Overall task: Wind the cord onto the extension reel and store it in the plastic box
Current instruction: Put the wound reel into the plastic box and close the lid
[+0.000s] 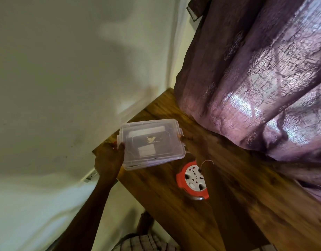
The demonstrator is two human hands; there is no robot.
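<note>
Fingers of left hand [109,160] and right hand [193,144] clasp the plastic box [156,131] ends, its label [146,150] unreadable.

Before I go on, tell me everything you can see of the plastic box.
The plastic box is clear and rectangular, with rounded corners, its lid on, and clip latches at both short ends. A white label and a torn sticker patch show on it. It hangs tilted over the wooden table, left end past its edge. The left hand grips its left end, the blurred right hand its right end.
</note>
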